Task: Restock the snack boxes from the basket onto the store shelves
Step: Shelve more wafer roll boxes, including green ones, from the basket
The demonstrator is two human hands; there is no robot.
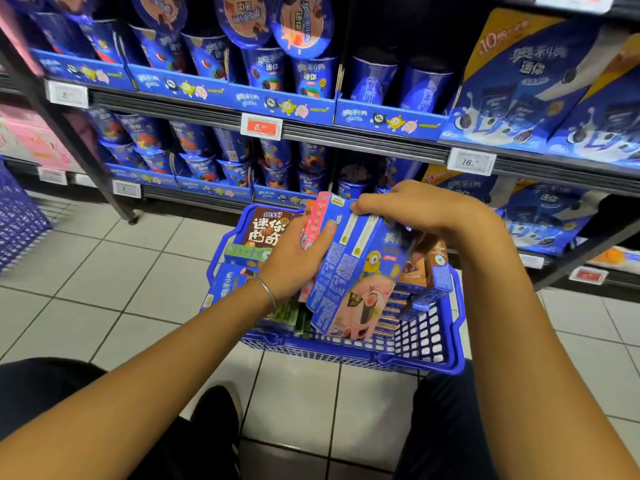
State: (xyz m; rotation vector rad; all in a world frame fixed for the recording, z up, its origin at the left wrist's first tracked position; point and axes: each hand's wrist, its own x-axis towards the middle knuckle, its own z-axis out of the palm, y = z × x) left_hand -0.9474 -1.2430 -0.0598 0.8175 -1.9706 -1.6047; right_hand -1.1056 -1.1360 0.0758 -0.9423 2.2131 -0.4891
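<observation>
Head view, boxes [356,271]: a small stack of snack boxes is held upright just above the basket [346,356], not yet on the shelves [346,135].
Head view, left hand [294,261]: it grips the stack from the left side, with the thumb laid across the front blue box. I think this grip carries the weight and keeps the boxes pressed together.
Head view, right hand [419,211]: its fingers are curled over the top edges of the stack. It seems to square the boxes so that none slips out.
Head view, why held so: several boxes taken together save trips, and two hands are needed because the stack is loose.
Head view, look of the boxes: the front ones are blue cartons with small print on the side, a yellow cartoon figure and a pink swirl below. A pink box [317,216] stands at the back of the stack.
Head view, basket: it is blue plastic, stands on the tiled floor [138,271] close before the shelves, and holds more boxes, among them a brown box [265,226].
Head view, shelves: they carry blue cups [263,69] in trays, so a fitting place must be found.
Head view, progress: I judge that much restocking is left.
</observation>
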